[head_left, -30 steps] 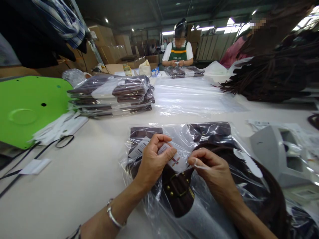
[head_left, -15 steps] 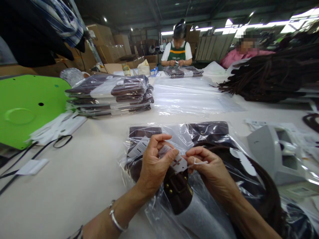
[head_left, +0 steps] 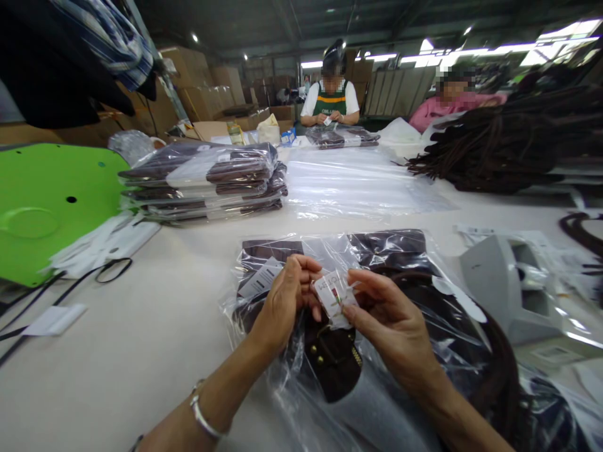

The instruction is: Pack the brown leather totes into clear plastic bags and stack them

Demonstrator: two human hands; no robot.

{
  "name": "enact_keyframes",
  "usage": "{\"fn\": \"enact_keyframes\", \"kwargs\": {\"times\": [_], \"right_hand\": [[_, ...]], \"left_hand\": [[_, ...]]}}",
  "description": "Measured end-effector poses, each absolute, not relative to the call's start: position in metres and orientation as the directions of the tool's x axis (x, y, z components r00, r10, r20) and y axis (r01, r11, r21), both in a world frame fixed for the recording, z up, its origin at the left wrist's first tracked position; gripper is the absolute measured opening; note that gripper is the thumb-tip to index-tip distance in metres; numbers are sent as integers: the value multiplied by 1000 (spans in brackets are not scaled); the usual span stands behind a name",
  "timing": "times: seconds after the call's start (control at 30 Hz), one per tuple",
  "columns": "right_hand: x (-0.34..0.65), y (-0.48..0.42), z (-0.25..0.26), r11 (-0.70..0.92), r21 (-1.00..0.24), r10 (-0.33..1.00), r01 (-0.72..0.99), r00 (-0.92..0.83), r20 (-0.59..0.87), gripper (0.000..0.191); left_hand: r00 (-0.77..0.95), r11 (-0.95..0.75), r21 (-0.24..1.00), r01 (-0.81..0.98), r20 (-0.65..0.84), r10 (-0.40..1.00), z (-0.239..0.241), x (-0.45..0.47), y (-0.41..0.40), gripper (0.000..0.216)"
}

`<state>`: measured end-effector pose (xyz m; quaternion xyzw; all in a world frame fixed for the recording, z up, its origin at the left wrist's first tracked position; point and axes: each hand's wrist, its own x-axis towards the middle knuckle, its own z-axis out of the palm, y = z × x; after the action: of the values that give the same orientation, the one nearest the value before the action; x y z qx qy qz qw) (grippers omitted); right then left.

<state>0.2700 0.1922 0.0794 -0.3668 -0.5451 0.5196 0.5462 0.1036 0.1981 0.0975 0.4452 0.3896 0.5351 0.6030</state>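
Note:
My right hand (head_left: pixel 393 323) pinches a small white hang tag (head_left: pixel 333 296) with dark lettering and a coloured print between thumb and fingers. Close to the tag's left edge is my left hand (head_left: pixel 281 298), fingers loosely curled and apart, with no visible grip on it. Below both hands lies a dark brown leather bag (head_left: pixel 334 370) with brass studs and a bit of zip, partly covered by a clear plastic bag (head_left: pixel 325 248). A white barcode label (head_left: pixel 260 278) shows to the left of my left hand.
Bagged brown goods (head_left: pixel 202 182) are stacked at the back left, beside flat clear plastic bags (head_left: pixel 348 182). A green panel (head_left: pixel 61 207) stands left. On the right are a grey tape dispenser (head_left: pixel 509 289) and a dark strap pile (head_left: pixel 509 141). Two people sit across the table.
The tag has turned more face-up and its lettering shows more. My right hand has shifted its pinch from the tag's string end onto the tag; my left thumb has come off it.

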Motion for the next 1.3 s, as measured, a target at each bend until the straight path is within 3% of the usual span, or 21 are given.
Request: {"fn": "enact_keyframes", "kwargs": {"times": [0.17,0.27,0.37,0.5,0.7,0.77,0.87,0.93,1.03,1.1,1.2,1.3], "right_hand": [[271,190,81,191,-968,956,-161,-193,221,44],[270,192,86,109,-976,962,-191,-227,151,45],[270,194,88,39,-976,958,-215,-270,98,44],[271,195,86,0,-983,950,-181,-307,56,44],[271,194,84,176,-969,954,175,-274,124,42],[272,195,83,185,-959,953,215,-276,122,41],[272,199,78,102,-972,955,212,-293,36,39],[273,204,75,2,-989,946,147,-320,-46,32],[275,212,75,-169,-985,935,-22,-321,-153,27],[278,216,80,-206,-959,963,-194,-214,-164,31],[288,222,90,-111,-859,991,-501,8,-133,33],[299,228,97,-56,-720,987,-692,70,-145,31]], "left_hand": [[394,187,972,-145,-117,912,97,97,203,27],[406,196,968,-157,-118,906,96,95,204,23],[384,255,935,-248,-146,912,94,94,204,19],[337,356,793,-495,-202,919,93,98,202,19],[287,252,814,-523,-110,952,95,103,199,21],[252,154,905,-397,-53,966,96,104,198,21],[189,-190,981,-48,196,962,103,102,191,20],[271,-344,930,130,300,914,111,98,185,22],[376,-383,904,191,293,879,118,91,183,21],[283,-346,928,140,298,912,115,89,187,16],[137,-257,966,-30,259,956,101,88,195,20],[114,-165,981,-102,176,978,95,89,196,19]]}}
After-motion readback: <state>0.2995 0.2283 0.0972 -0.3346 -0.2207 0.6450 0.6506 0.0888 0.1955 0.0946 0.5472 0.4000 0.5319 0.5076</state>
